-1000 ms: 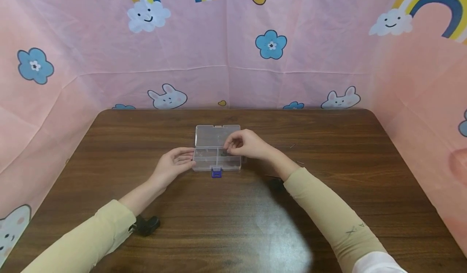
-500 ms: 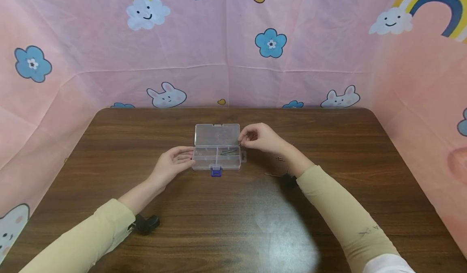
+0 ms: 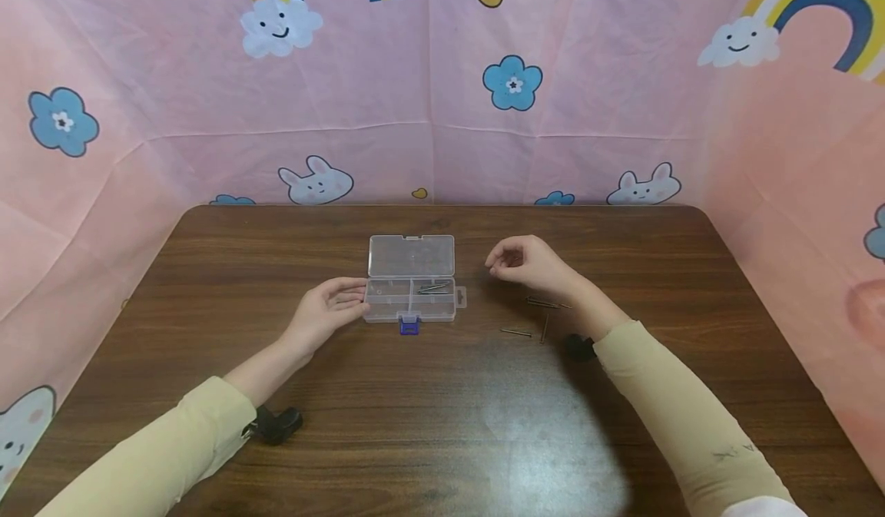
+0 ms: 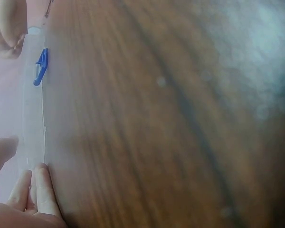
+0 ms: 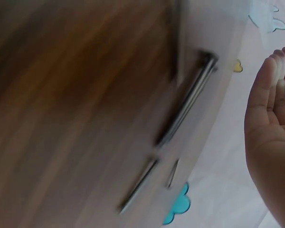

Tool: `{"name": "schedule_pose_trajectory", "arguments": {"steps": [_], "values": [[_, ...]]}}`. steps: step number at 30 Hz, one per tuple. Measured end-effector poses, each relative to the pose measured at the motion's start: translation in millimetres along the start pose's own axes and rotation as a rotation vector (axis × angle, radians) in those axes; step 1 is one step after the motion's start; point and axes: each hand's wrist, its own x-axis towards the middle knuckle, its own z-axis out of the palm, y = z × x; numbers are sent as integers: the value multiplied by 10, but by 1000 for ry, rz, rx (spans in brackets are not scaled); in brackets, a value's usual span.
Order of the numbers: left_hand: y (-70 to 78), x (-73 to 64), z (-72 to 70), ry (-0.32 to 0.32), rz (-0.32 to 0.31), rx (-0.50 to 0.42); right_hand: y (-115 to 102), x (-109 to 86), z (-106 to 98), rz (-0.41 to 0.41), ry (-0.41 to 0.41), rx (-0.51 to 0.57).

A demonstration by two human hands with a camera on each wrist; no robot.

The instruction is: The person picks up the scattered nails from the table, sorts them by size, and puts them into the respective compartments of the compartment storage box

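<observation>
A clear plastic compartment box point(image 3: 387, 309) lies with its lid point(image 3: 411, 256) tipped back and a blue latch point(image 3: 409, 326) at the front. Slim metal pieces like nails point(image 3: 434, 289) lie in its back right compartment. My left hand point(image 3: 325, 309) touches the box's left end with extended fingers; in the left wrist view the fingertips point(image 4: 42, 167) meet its end. Right of the box, my right hand point(image 3: 531, 262) is above the table, fingers loosely bent and nothing visible between them. More nail-like pieces point(image 3: 516, 333) lie on the table below it.
The brown wooden table point(image 3: 387, 425) reaches back to a pink patterned cloth point(image 3: 456, 64), which also runs along both sides. A small hang tab point(image 3: 461, 296) sticks out from the box's right end. Dark wrist devices point(image 3: 276, 425) hang under both forearms.
My right hand has come out of the back right compartment and moved right, over the table. The pieces in that compartment now show. My left hand and the box have stayed in place.
</observation>
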Motion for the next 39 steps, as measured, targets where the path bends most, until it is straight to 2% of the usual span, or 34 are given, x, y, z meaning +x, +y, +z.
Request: {"name": "schedule_pose_trajectory", "arguments": {"steps": [18,39], "values": [[-1,-3,12,0,-3,4,291,-344,-328,53,38,-88],[0,-15,31,4,-4,16,477,-687,-584,97,9,-173]]}}
